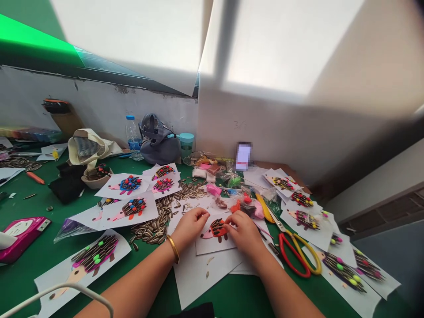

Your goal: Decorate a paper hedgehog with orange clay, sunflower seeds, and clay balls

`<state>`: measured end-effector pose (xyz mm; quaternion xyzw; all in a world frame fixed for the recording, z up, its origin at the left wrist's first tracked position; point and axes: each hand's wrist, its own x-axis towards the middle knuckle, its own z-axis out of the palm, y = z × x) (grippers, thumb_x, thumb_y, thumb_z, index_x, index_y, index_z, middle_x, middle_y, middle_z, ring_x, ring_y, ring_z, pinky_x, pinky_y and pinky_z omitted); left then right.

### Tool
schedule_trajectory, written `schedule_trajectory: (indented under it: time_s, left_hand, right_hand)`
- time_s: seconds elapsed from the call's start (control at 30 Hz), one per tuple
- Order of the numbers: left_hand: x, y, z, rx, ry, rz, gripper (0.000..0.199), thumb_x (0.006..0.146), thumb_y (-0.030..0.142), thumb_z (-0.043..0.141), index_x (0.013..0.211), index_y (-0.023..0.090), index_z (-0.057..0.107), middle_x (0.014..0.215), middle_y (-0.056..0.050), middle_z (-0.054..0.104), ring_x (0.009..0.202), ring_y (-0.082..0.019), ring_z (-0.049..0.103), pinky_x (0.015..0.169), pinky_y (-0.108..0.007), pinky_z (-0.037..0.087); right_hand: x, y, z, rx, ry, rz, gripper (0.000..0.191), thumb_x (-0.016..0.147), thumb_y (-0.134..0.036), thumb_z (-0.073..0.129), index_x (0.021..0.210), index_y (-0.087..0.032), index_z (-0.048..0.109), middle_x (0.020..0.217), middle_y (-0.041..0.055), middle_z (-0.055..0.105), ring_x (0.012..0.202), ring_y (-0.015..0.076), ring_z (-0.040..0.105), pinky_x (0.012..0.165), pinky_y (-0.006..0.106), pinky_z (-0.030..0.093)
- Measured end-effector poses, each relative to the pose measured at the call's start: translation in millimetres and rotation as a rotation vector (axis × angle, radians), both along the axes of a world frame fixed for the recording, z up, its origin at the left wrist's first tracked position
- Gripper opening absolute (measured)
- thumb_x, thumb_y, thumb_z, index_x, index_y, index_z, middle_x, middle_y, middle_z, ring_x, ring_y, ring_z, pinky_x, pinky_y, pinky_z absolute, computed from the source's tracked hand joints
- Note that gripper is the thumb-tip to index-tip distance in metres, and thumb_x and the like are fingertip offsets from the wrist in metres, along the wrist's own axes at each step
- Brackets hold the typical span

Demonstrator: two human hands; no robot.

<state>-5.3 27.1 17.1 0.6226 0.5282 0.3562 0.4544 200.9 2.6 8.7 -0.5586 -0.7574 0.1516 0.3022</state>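
White tube (71, 285) nr cam, hedgehog card (216, 233) btwn 2 hands (192, 223) (243, 232).

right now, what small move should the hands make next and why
Probably press a loose seed into the orange hedgehog: bare orange shows around the seeds on its back, and the right hand is at its edge.

On the pale board (274, 66) facing you, you can read a faint handwritten "3/" (240, 124); the mark after the slash is too faint for you to make out. The blue label (134, 144) on your bottle (131, 131) and the pale panel (20, 227) on the pink device (24, 248) are too small to read, and the phone (244, 156) shows you only a pixelated screen.
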Motion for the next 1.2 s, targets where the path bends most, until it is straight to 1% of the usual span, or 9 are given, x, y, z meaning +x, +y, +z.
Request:
schedule_trajectory:
  time_s: [0.1, 0.2, 0.27, 0.37, 0.53, 0.73, 0.83, 0.97, 1.2]
  left_hand:
    - [0.6, -5.1, 9.9, -0.355, -0.472, 0.054, 0.022, 0.085, 0.038, 0.058, 0.093, 0.019, 0.067, 0.072, 0.000, 0.060, 0.062, -0.013, 0.056, 0.057, -0.023, 0.042]
    - [0.0, -10.2, 18.3, -0.640, -0.885, 0.062, 0.024, 0.091, 0.034, 0.054, 0.102, 0.015, 0.063, 0.083, -0.005, 0.064, 0.075, -0.014, 0.064, 0.070, -0.025, 0.052]
    - [-0.4, -12.2, 21.2, -0.747, -1.013, 0.042, 0.027, 0.093, 0.034, 0.051, 0.106, 0.013, 0.062, 0.093, -0.010, 0.067, 0.084, -0.017, 0.068, 0.081, -0.031, 0.054]
    - [0.2, -14.1, 22.6, -0.826, -1.088, 0.000, 0.032, 0.095, 0.037, 0.047, 0.109, 0.012, 0.061, 0.096, -0.013, 0.069, 0.085, -0.020, 0.069, 0.082, -0.035, 0.056]
    - [3.8, -19.3, 25.1, -0.833, -1.106, -0.042, 0.029, 0.096, 0.032, 0.047, 0.104, 0.010, 0.065, 0.093, -0.011, 0.070, 0.083, -0.018, 0.069, 0.083, -0.033, 0.056]
    - [6.6, -24.2, 29.4, -0.703, -0.969, -0.101, 0.016, 0.082, 0.016, 0.066, 0.097, 0.011, 0.069, 0.092, -0.009, 0.071, 0.082, -0.017, 0.068, 0.086, -0.032, 0.054]
    - [6.9, -24.7, 26.7, -0.644, -0.824, -0.168, 0.020, 0.076, 0.019, 0.074, 0.094, 0.012, 0.069, 0.092, -0.009, 0.071, 0.082, -0.016, 0.067, 0.079, -0.027, 0.052]
    - [7.2, -23.4, 19.9, -0.530, -0.600, -0.180, 0.024, 0.070, 0.027, 0.079, 0.085, 0.014, 0.067, 0.078, -0.005, 0.069, 0.069, -0.011, 0.061, 0.061, -0.020, 0.042]
    - [5.9, -19.7, 15.3, -0.476, -0.575, -0.140, 0.030, 0.068, 0.037, 0.079, 0.077, 0.015, 0.061, 0.068, -0.001, 0.063, 0.063, -0.010, 0.056, 0.064, -0.024, 0.040]
  right_hand:
    - [-0.5, -3.2, 4.1, 0.057, 0.107, 0.021, 0.011, 0.088, -0.023, 0.058, 0.082, -0.022, 0.066, 0.084, 0.0043, 0.062, 0.084, 0.0210, 0.058, 0.077, 0.035, 0.045]
    - [-7.9, -9.8, 8.4, 0.139, 0.170, 0.054, 0.015, 0.093, -0.025, 0.052, 0.090, -0.022, 0.067, 0.088, 0.0060, 0.062, 0.087, 0.0216, 0.057, 0.078, 0.036, 0.045]
    - [-14.4, -14.0, 10.0, 0.175, 0.162, 0.080, 0.017, 0.093, -0.026, 0.052, 0.098, -0.024, 0.068, 0.090, 0.0066, 0.061, 0.087, 0.0219, 0.056, 0.078, 0.037, 0.045]
    - [-21.5, -17.4, 9.4, 0.204, 0.100, 0.094, 0.022, 0.091, -0.027, 0.056, 0.110, -0.025, 0.066, 0.092, 0.0071, 0.061, 0.085, 0.0224, 0.055, 0.077, 0.038, 0.046]
    - [-21.3, -15.1, 6.2, 0.187, 0.044, 0.084, 0.025, 0.090, -0.027, 0.057, 0.113, -0.025, 0.065, 0.090, 0.0072, 0.061, 0.084, 0.0229, 0.055, 0.078, 0.038, 0.046]
    - [-14.8, -11.9, 7.2, 0.162, 0.153, 0.132, 0.017, 0.092, -0.027, 0.056, 0.104, -0.025, 0.068, 0.089, 0.0064, 0.062, 0.084, 0.0213, 0.057, 0.076, 0.035, 0.047]
    - [-15.6, -14.1, 10.2, 0.138, 0.242, 0.161, 0.018, 0.094, -0.027, 0.051, 0.097, -0.024, 0.069, 0.084, 0.0051, 0.063, 0.081, 0.0199, 0.058, 0.073, 0.033, 0.046]
    - [-19.1, -17.9, 14.8, 0.084, 0.297, 0.197, 0.023, 0.095, -0.029, 0.050, 0.082, -0.023, 0.067, 0.076, 0.0031, 0.063, 0.078, 0.0187, 0.058, 0.073, 0.032, 0.045]
    - [-16.0, -16.6, 17.7, 0.003, 0.402, 0.177, 0.010, 0.089, -0.025, 0.059, 0.084, -0.023, 0.068, 0.078, 0.0016, 0.065, 0.076, 0.0171, 0.057, 0.071, 0.030, 0.045]
